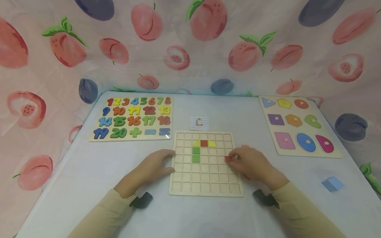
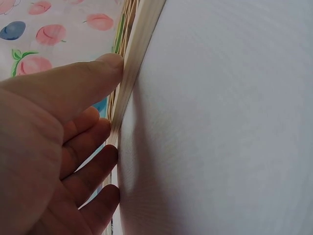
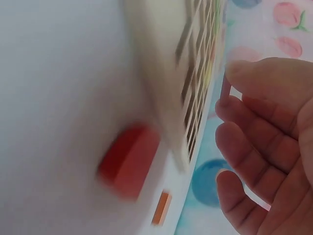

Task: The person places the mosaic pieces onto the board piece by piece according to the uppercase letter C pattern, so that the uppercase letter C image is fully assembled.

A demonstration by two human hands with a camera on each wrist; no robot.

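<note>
1. Pinching a red tile (image 1: 228,159), the right hand (image 1: 252,163) is at the right edge of the wooden grid board (image 1: 205,178).
2. The left hand (image 1: 152,164), its fingers loosely extended, touches the board's left edge.

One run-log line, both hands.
left hand: touches grid board edge | right hand: pinches red piece | on board: two green squares

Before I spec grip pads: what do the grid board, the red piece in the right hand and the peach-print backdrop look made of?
Grid board: likely wood or plywood, matte; pale tan face and edge.
Red piece: possibly painted wood, plastic not ruled out; opaque, flat red.
Peach-print backdrop: perhaps plastic sheet or coated cloth; slight sheen, soft creases.
</note>
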